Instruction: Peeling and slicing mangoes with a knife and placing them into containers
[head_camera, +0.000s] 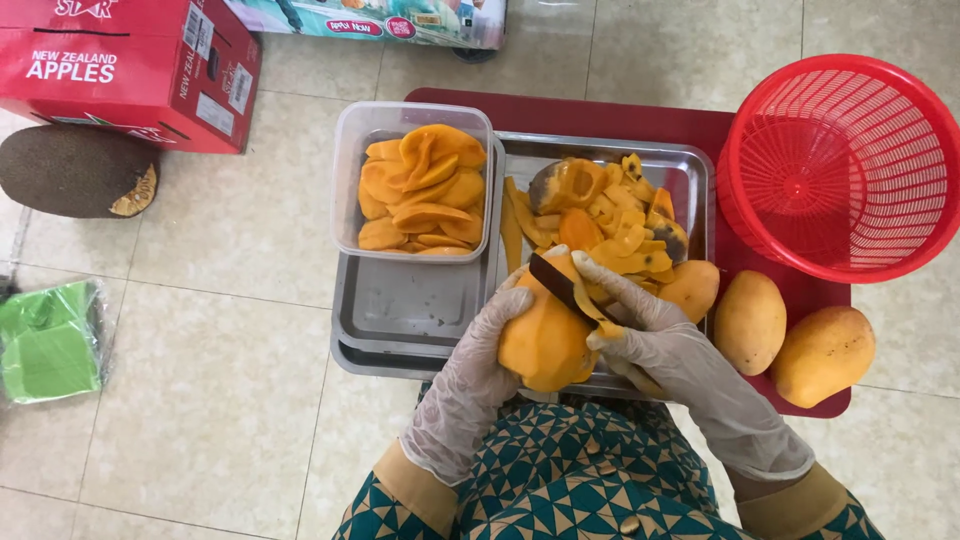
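Observation:
My left hand (470, 375), in a clear glove, grips a partly peeled orange mango (543, 340) over the near edge of a steel tray (690, 175). My right hand (665, 345), also gloved, holds a dark-bladed knife (558, 283) laid across the top of the mango, with a strip of peel curling off by the fingers. Peels and scraps (610, 215) lie heaped in that tray. A clear plastic box (350, 150) of mango slices (422, 190) sits on stacked steel trays (405, 310) to the left.
Two whole mangoes (749, 322) (823, 355) lie on a dark red board (600, 115) at right, a third (692, 288) by my right hand. A red plastic basket (838, 165) stands at back right. On the tiled floor: a red cardboard box (130, 70), a jackfruit (70, 170), a green packet (48, 340).

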